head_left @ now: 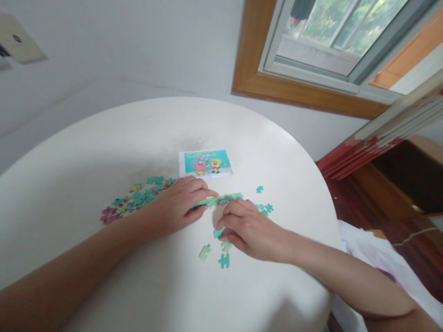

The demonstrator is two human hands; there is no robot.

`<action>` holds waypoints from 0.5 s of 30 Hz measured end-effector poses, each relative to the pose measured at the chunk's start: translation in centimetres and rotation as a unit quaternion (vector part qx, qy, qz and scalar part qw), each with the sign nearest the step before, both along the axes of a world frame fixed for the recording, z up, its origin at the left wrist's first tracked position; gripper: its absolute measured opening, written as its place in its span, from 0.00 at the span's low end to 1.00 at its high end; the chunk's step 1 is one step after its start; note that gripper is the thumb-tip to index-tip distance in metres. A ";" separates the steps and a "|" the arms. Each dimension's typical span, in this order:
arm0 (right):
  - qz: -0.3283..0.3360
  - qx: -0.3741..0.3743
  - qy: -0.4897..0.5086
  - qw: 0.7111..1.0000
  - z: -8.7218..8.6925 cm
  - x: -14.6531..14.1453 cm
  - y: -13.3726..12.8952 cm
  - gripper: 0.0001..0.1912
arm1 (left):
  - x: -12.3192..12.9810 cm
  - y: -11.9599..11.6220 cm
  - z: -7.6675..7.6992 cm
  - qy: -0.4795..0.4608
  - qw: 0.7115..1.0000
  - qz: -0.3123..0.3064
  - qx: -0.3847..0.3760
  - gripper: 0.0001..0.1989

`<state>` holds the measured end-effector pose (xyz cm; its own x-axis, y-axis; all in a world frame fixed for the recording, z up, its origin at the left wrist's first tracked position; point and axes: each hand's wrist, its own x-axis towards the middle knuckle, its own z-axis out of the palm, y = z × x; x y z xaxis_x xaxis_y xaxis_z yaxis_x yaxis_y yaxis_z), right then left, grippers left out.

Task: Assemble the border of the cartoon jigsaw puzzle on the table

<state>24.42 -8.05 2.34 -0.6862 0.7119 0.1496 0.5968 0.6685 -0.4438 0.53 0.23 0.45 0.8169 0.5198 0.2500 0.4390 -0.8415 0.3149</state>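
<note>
A joined strip of puzzle pieces (pixel 226 198) lies on the white table, green and yellow. My left hand (pixel 182 203) rests at its left end, the strip's end between thumb and fingers. My right hand (pixel 242 226) is just below the strip's right part, fingers curled and closed; a teal puzzle piece (pixel 218 234) shows at its fingertips, and whether it is gripped is unclear. Below lie a pale green piece (pixel 205 251) and a teal piece (pixel 224 261). The picture card (pixel 207 163) with two cartoon figures lies beyond the strip.
A pile of mixed puzzle pieces (pixel 138 198) spreads left, partly behind my left forearm. Several teal pieces (pixel 266 209) sit right of my right hand, with a single piece (pixel 259 189) above them. The round table (pixel 166 115) stands against the wall, near a wood-framed window.
</note>
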 end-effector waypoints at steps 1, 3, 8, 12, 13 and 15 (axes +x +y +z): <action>-0.005 -0.011 0.006 1.000 0.0 0.0 0.0 0.09 | 0.0 0.0 0.0 0.002 1.000 0.000 0.000 0.16; -0.015 -0.026 0.018 0.999 0.0 0.1 0.1 0.10 | 0.0 0.0 0.1 0.004 1.000 0.001 0.000 0.16; 0.011 -0.030 0.063 0.997 -0.2 -0.2 0.3 0.10 | 0.0 -0.1 0.2 0.004 1.000 0.005 -0.004 0.15; 0.018 -0.048 0.096 0.994 0.0 -0.4 0.3 0.09 | 0.0 -0.1 0.1 -0.001 1.000 0.001 -0.007 0.15; 0.011 -0.052 0.111 0.992 0.1 -0.2 0.4 0.08 | 0.0 -0.1 0.1 0.000 1.000 0.000 -0.007 0.15; -0.003 -0.054 0.145 0.988 0.6 0.4 0.7 0.07 | -0.1 -0.1 0.0 0.005 1.000 0.000 -0.008 0.15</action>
<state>24.79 -7.36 2.95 -0.6220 0.7378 0.2623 0.4370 0.6050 -0.6656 0.47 0.17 0.46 0.8196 0.5232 0.2334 0.4414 -0.8364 0.3249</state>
